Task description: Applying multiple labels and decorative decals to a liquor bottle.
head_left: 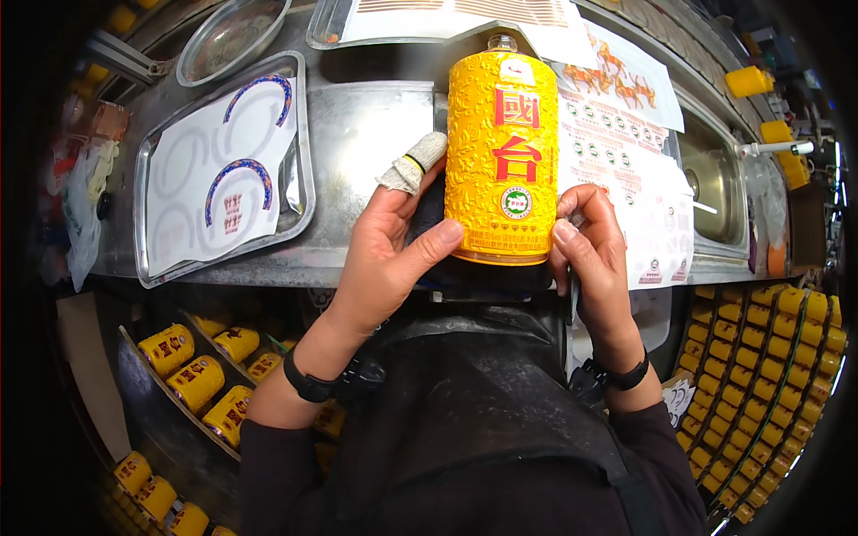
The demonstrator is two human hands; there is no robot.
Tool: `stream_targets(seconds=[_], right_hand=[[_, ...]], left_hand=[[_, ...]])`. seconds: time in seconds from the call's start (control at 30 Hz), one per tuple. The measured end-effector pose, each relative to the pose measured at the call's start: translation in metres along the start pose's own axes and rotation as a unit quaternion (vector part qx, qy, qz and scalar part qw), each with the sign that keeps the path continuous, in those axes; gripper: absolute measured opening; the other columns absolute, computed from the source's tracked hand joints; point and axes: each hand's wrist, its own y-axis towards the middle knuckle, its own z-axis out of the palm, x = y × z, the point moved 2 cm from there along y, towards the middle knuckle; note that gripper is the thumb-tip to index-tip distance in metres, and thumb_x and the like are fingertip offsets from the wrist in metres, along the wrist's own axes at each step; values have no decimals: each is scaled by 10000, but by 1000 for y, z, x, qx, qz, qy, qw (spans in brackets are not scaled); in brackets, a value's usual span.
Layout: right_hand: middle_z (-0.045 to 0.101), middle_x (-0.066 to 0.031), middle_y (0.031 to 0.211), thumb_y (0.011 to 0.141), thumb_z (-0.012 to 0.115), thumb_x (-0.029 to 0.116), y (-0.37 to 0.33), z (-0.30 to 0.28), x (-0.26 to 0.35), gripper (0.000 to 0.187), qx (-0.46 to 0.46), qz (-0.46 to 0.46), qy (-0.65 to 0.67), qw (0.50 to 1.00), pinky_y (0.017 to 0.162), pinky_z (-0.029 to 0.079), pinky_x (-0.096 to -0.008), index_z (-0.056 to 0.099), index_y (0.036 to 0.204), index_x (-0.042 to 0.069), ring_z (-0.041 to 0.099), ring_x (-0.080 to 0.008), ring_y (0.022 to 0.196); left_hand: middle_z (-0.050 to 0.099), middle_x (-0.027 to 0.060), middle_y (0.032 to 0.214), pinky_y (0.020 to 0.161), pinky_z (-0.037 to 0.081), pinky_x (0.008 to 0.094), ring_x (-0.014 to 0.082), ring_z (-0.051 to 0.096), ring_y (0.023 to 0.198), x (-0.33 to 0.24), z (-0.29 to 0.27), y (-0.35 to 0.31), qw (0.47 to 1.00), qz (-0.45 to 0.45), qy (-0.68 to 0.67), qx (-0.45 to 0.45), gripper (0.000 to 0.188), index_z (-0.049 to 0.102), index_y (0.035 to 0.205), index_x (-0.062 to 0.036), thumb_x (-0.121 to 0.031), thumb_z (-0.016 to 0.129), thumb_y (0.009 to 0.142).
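Note:
A yellow embossed bottle [472,161] with red characters, a round emblem and a bare clear neck lies on a dark pad at the bench's front edge. My left hand [384,246] grips its lower left side, thumb on the front and fingers reaching behind. A whitish cloth finger cover [413,163] with a yellow-and-black band wraps one of its fingers. At the bottle's lower right side, my right hand [594,255] is closed, thumb and forefinger pinched together by the edge. Whatever lies between those fingertips is too small to tell.
A metal tray [302,170] with decal sheets [174,183] stands left, a steel bowl [192,67] behind it. Printed decal sheets [626,214] spread right, beside a sink [737,201] with a tap. Racks of yellow bottles [197,382] stand low left, and more bottles [769,357] low right.

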Motion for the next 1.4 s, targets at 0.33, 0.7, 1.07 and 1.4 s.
stream_targets(seconds=[0.33,0.7,1.07,1.4], right_hand=[[431,-22,1009,889,664,80,0,4,4,325,-9,4,-13,1000,597,412,-145,402,1077,39,519,-8,717],[445,-24,1000,881,677,90,0,6,6,323,-10,-9,-11,1000,598,419,-139,414,1060,35,535,-4,712],[446,11,935,907,629,107,1,-2,2,242,-10,8,-22,1000,567,332,-151,440,1045,45,401,22,660],[437,7,984,932,557,44,0,-5,-5,151,10,8,77,997,596,320,-156,462,1050,51,384,16,670]], left_hand=[[382,178,1482,1168,220,369,255,335,1404,-1,4,2,999,7,33,3,733,290,1465,47,-119,701,882],[372,193,1484,1167,222,372,262,334,1404,-3,6,2,999,1,33,-1,751,279,1463,55,-117,709,871],[354,203,1495,1169,204,387,275,316,1414,-1,5,2,999,-15,32,-1,746,274,1462,62,-110,689,866],[348,227,1496,1170,199,401,285,312,1413,-3,12,2,999,-11,38,-16,772,253,1468,80,-102,680,851]])
